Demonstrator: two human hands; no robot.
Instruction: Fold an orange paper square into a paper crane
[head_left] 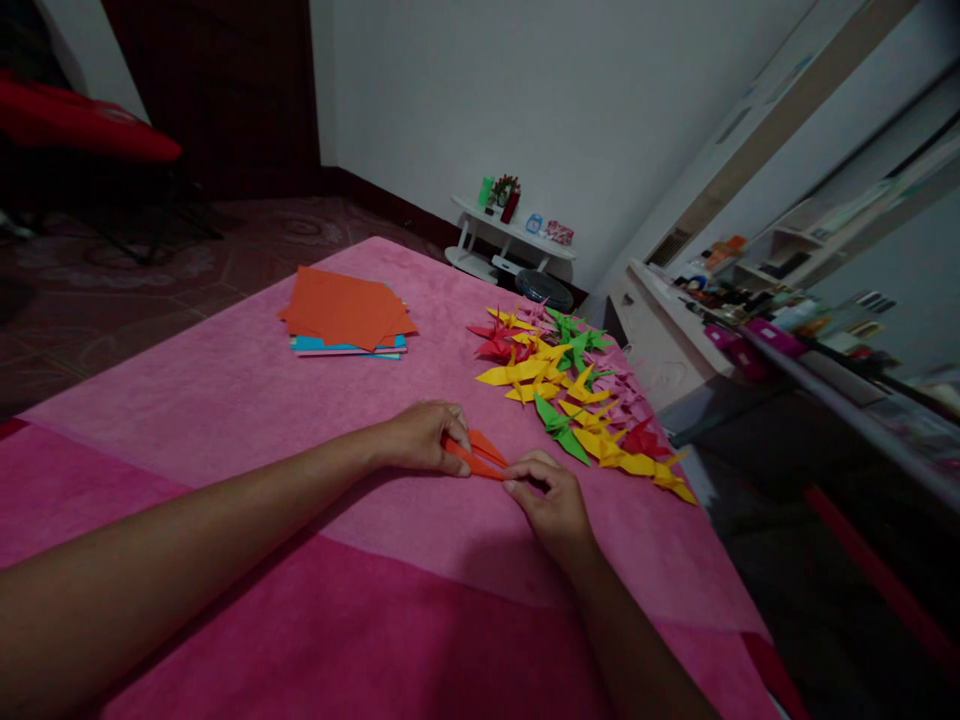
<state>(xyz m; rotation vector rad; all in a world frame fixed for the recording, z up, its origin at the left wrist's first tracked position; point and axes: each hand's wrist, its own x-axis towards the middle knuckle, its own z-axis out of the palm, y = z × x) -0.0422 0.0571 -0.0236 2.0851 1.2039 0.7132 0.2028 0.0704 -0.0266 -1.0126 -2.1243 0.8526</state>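
Between my hands is a partly folded piece of orange origami paper (486,459), narrow and split into two strips. My left hand (427,437) grips its left end with thumb and fingers. Its right tip is pinched by my right hand (551,497) between thumb and forefinger. The paper is held just over or on the pink cloth (405,545); I cannot tell whether it touches. Beyond my right hand lie many folded paper cranes, among them a green crane (561,428), a yellow crane (517,371) and a red crane (495,340).
A stack of square paper sheets (345,308), orange on top with blue below, lies at the far left of the cloth. Past the far edge stands a small white shelf (514,230) with a few objects. A cluttered dresser (667,320) is at the right, a red chair (82,120) at the left.
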